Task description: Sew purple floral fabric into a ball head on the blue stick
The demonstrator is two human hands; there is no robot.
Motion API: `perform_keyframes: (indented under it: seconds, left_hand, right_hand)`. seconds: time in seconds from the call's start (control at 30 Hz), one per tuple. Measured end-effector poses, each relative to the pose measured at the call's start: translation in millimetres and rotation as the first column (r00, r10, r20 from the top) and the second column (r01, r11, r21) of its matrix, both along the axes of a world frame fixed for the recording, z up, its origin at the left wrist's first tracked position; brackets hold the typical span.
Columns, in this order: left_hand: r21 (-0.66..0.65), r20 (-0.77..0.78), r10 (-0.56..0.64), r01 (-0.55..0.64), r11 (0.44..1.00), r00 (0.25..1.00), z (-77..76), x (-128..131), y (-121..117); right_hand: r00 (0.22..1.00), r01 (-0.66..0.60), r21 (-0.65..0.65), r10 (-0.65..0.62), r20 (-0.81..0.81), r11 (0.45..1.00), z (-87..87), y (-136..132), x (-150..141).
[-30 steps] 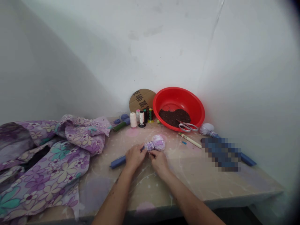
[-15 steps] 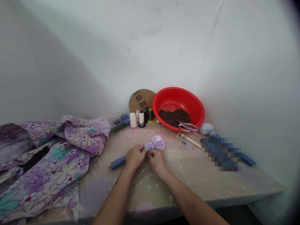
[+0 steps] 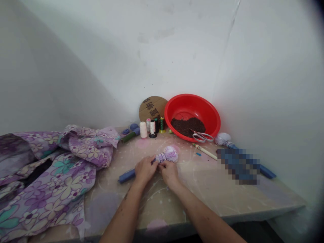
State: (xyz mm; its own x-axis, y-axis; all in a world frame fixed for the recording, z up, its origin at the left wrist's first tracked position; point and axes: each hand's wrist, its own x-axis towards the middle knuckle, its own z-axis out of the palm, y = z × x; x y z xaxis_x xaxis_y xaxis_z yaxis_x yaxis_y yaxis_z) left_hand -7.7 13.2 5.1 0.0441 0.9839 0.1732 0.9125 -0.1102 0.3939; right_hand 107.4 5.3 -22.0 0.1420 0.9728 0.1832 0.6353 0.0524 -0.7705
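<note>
On the left lies a soft, crumpled heap of purple flower cloth [image 3: 50, 182]. Next comes the left hand [image 3: 145, 170], its fingers [image 3: 149, 161] curled tight around a smooth blue stick [image 3: 128, 175]. The stick ends in a round, puffy cloth ball [image 3: 170, 154], tied with thread at its thin neck, just above the shiny table [image 3: 222, 199]. The right hand [image 3: 169, 173] pinches at that neck, but I cannot tell what its fingers [image 3: 164, 164] hold. Farther back sits a round red plastic bowl [image 3: 192, 109] of dark, bumpy seeds [image 3: 187, 125], with metal scissors [image 3: 201, 136] at its edge.
</note>
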Motion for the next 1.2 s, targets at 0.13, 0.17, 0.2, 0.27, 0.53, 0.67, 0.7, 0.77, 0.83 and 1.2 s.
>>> perform_keyframes:
  seconds: [0.13, 0.17, 0.2, 0.27, 0.53, 0.67, 0.7, 0.77, 0.83, 1.2]
  left_hand:
    - [0.009, 0.001, 0.004, -0.004, 1.000, 1.000, 0.3, 1, -1]
    - [0.009, 0.002, 0.003, -0.003, 1.000, 1.000, 0.2, 1, -1]
    - [0.010, 0.002, 0.004, -0.004, 1.000, 1.000, 0.1, 1, -1]
    - [0.006, 0.004, 0.005, -0.005, 1.000, 1.000, 0.4, 1, -1]
    - [-0.021, -0.006, 0.010, -0.010, 1.000, 1.000, 3.5, 1, -1]
    - [-0.023, -0.002, 0.008, -0.008, 1.000, 1.000, 4.0, 2, -2]
    - [-0.021, -0.001, 0.007, -0.007, 1.000, 1.000, 4.1, 2, -2]
    - [-0.023, -0.002, 0.008, -0.008, 1.000, 1.000, 4.1, 1, -2]
    - [-0.031, -0.003, 0.014, -0.014, 0.999, 1.000, 3.9, 1, -2]
    - [0.004, -0.005, 0.003, -0.003, 1.000, 1.000, 2.9, 1, -3]
  right_hand:
    - [1.000, -0.015, 0.006, 0.015, -0.013, 1.000, -1.3, 0, 0]
    - [1.000, -0.018, 0.001, 0.018, -0.012, 1.000, -1.2, 0, 0]
    - [1.000, -0.021, -0.003, 0.021, -0.010, 1.000, -0.8, 0, 0]
    - [1.000, -0.026, -0.008, 0.026, -0.008, 1.000, -0.1, -1, 0]
    - [0.989, -0.065, -0.027, 0.061, -0.133, 0.998, -10.0, 3, -2]
    - [0.933, -0.113, -0.152, 0.053, -0.355, 0.982, -10.9, 5, -8]
    - [0.917, -0.120, -0.175, 0.042, -0.396, 0.977, -9.6, 4, -9]
    - [0.896, -0.127, -0.211, 0.020, -0.444, 0.969, -6.5, 3, -10]
    - [0.891, -0.121, -0.239, -0.001, -0.454, 0.963, -4.3, 3, -11]
    - [0.863, -0.086, -0.229, -0.042, -0.503, 0.970, -4.9, 3, -15]
